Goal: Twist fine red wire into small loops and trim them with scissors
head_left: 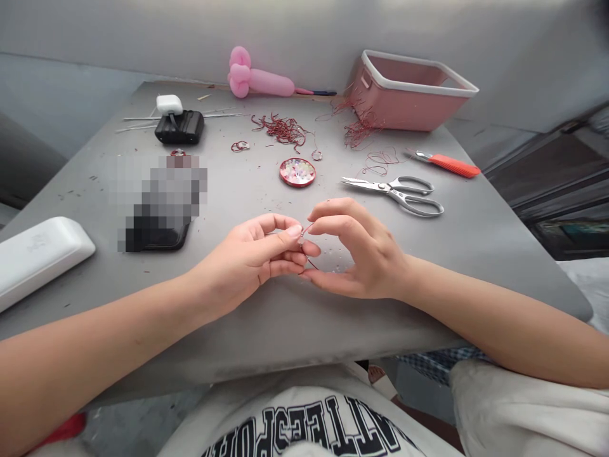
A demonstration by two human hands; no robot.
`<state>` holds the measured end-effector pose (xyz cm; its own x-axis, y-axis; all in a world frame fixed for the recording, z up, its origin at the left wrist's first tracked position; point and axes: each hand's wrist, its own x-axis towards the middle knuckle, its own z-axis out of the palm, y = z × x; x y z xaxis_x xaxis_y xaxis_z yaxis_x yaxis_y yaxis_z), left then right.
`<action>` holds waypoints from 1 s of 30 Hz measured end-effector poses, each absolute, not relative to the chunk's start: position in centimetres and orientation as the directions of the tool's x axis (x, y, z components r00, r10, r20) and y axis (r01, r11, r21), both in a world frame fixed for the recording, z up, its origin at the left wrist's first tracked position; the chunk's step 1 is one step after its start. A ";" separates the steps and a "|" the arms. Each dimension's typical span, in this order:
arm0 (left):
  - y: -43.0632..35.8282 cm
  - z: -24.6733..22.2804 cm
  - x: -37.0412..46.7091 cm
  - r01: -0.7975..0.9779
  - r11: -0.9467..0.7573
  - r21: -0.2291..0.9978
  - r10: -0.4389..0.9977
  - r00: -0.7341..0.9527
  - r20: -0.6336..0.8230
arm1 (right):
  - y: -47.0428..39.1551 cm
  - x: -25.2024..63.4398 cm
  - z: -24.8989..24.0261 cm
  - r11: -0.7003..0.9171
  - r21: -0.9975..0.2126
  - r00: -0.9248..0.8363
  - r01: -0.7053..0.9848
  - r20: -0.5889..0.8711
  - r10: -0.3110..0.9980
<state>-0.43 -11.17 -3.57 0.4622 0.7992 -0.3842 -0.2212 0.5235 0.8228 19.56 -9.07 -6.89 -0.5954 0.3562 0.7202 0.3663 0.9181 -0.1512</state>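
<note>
My left hand (pixel 264 251) is closed, thumb and forefinger pinching a thin dark red cord (pixel 311 262) with small clear beads on it. Facing it from the right is my right hand (pixel 368 251), its thumb and fingers spread in a wide C around the cord. The right fingertips lie close to the cord; whether they grip it cannot be made out. Beyond the hands sits a round red dish (pixel 297 172) of pale, multicoloured beads. Silver scissors (pixel 392 188) rest to its right, blades pointing left.
Red cord pieces (pixel 284 130) lie in a tangle near a pink basket (pixel 409 95). Orange-handled cutters (pixel 451 165) rest at the right. A pink balloon shape (pixel 266 81) lies at the back. Leftward are a black device (pixel 179 128), a phone (pixel 164 236) and a white case (pixel 45 257).
</note>
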 end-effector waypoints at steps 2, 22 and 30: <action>-11.1 -3.3 -0.6 -0.285 0.527 0.801 0.799 0.487 -0.352 | -8.9 19.6 -6.9 0.925 -0.196 -0.567 0.326 0.742 0.357; -11.5 -3.0 -1.2 -0.387 0.625 0.678 0.586 0.806 -0.081 | -9.3 19.2 -7.2 0.745 -0.666 -0.474 -0.041 0.669 0.572; -11.4 -3.4 -1.0 -0.375 0.618 0.691 0.608 0.785 -0.118 | -9.8 18.7 -7.3 0.717 -0.692 -0.503 -0.085 0.651 0.569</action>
